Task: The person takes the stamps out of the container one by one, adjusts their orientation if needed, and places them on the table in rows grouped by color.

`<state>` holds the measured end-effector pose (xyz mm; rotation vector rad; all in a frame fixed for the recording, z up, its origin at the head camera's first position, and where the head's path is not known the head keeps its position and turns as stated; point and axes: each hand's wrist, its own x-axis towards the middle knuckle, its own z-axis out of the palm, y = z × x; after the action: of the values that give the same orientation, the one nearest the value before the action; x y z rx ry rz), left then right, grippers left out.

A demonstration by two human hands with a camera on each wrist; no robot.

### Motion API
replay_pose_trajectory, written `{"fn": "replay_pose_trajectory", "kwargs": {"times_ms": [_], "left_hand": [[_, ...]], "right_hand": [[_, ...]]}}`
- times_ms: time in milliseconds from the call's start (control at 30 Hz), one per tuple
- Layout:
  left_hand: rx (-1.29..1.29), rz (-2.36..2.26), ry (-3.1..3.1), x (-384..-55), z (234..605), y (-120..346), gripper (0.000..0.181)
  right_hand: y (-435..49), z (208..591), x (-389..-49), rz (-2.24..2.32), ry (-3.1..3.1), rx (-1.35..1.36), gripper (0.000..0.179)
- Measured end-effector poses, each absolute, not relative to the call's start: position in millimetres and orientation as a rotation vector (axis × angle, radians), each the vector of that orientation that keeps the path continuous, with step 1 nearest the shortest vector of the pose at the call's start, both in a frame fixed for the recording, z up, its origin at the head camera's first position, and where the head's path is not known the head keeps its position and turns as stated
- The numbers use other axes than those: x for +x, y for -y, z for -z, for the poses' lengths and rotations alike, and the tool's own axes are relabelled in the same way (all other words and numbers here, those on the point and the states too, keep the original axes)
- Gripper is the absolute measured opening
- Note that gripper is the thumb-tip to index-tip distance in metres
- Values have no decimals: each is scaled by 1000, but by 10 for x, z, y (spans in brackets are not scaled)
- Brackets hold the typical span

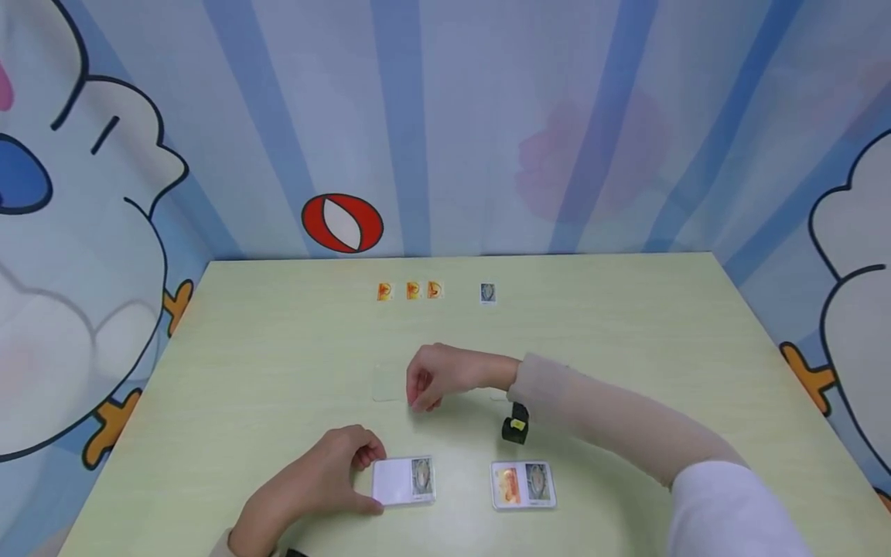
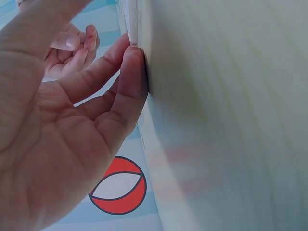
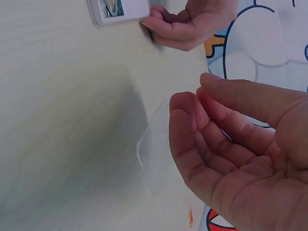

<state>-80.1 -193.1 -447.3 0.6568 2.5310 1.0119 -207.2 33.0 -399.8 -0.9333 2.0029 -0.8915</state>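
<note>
My left hand (image 1: pixel 323 476) grips the left end of a clear, shallow rectangular case (image 1: pixel 395 483), thumb at the near edge and fingers at the far edge. The case lies on the table with a white inside and one small grey-green picture (image 1: pixel 421 476) at its right end. Past it, my right hand (image 1: pixel 443 377) hovers over the table with loosely curled fingers and nothing between them. Just left of that hand lies a thin transparent cover (image 1: pixel 385 385), flat on the table; in the right wrist view the cover (image 3: pixel 153 154) shows behind the fingertips.
A second clear case (image 1: pixel 524 485) at the right holds an orange picture and a grey one. Along the back lie three small orange pictures (image 1: pixel 414 290) and a grey one (image 1: pixel 488 293). Part of another clear edge (image 1: pixel 498 399) shows by the right sleeve. A printed curtain (image 1: pixel 459 124) rises behind the table.
</note>
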Motion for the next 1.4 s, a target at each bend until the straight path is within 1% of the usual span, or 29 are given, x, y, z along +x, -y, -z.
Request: {"fn": "replay_pose_trajectory", "kwargs": {"times_ms": [600, 1133, 1400], "left_hand": [[633, -1011, -2514, -818, 4488, 1946, 51], [666, -1017, -2538, -809, 4490, 1940, 49], [639, -1009, -2513, -817, 4480, 1935, 51]], "right_hand": [[-302, 4256, -1858, 869, -1953, -948, 3], [-300, 4294, -1755, 822, -1982, -949, 7], [-312, 4293, -1722, 821, -1961, -949, 7]]}}
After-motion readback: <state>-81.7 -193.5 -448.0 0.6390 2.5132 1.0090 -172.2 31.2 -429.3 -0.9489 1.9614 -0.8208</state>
